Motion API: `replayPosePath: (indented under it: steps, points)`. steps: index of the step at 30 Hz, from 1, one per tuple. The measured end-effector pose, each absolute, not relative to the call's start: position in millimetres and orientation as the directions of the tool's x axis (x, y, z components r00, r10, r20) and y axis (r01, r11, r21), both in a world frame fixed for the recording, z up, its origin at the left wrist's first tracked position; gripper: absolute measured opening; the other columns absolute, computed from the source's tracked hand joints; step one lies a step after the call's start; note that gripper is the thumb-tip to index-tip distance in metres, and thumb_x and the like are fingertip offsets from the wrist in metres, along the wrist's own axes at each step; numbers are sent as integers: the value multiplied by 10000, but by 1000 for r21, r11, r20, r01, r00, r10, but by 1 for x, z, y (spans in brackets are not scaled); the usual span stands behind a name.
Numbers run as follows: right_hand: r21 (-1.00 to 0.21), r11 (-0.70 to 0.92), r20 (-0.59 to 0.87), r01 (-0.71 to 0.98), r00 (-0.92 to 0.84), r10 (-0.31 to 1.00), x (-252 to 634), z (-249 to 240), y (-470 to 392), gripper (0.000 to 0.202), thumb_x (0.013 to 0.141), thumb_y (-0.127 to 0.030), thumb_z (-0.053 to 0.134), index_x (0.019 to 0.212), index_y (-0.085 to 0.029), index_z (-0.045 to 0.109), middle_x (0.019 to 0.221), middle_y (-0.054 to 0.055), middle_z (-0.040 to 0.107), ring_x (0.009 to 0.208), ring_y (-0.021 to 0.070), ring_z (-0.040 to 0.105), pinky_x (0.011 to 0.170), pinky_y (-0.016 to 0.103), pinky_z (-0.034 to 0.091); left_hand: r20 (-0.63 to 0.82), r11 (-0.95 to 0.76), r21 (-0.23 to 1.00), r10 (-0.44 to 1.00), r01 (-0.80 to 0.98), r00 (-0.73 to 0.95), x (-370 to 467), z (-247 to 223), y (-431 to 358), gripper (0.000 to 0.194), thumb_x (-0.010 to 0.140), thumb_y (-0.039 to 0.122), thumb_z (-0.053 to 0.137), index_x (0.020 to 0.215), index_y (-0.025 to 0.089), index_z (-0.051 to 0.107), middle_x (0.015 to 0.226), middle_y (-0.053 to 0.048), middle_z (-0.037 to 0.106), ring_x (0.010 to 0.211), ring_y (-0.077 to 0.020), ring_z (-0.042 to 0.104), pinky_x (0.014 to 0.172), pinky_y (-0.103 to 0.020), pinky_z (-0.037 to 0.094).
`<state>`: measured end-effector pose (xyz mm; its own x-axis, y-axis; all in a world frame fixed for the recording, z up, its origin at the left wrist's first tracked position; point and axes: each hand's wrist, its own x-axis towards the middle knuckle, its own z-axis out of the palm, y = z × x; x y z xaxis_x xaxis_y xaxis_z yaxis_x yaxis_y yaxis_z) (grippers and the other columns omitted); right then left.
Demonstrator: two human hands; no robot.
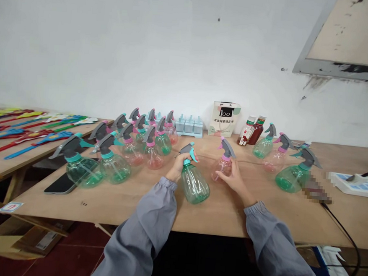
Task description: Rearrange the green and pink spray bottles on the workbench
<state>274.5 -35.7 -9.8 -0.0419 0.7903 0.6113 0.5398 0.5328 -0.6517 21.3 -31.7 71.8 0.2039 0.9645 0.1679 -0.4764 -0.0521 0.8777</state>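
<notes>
My left hand (177, 165) is wrapped round the neck and grey head of a green spray bottle (196, 184), which tilts with its base toward the right front. To the right, my right hand (235, 179) grips the side of a pink spray bottle (222, 168) with a grey head and pink trigger. That one stands upright on the wooden table (153, 211). On the left side stand several more spray bottles, among them a green one (88, 172) and a pink one (153, 156). Three others are on the right, one of them a green bottle (290, 177).
A paper bag (224, 120), two sauce-like bottles (251, 131) and a pale blue mould (189, 126) stand near the wall. A phone (60, 184) lies left. On the right are a white power strip (357, 185) and a black cable (347, 233). Colourful hand-shaped sticks (38, 144) cover the left table.
</notes>
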Motion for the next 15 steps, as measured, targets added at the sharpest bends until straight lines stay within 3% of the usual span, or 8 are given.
replayPosePath:
  steps: [7,12,15]
  points:
    - [-695,506,589,511,1,808,272,-8,-37,826,732,-584,776,1411,-251,444,1350,139,534,1286,336,530,1108,557,437,197,-38,863,943,-503,267,21,71,-34,307,497,180,599,784,155,706,777,-50,740,907,-244,721,866,-345,546]
    - [-691,512,591,509,-9,807,273,-9,-37,812,745,-579,765,1403,-236,436,1353,144,534,1287,333,534,1110,550,437,225,-93,884,943,-457,244,21,70,-31,183,488,207,545,629,175,656,619,-29,672,743,-225,698,744,-338,559]
    - [-693,507,589,512,-3,808,273,-10,-36,817,745,-578,768,1407,-234,433,1367,148,526,1303,331,525,1121,545,429,242,-105,894,931,-435,273,20,71,-31,201,490,202,564,653,162,673,698,-63,721,860,-263,724,851,-364,560]
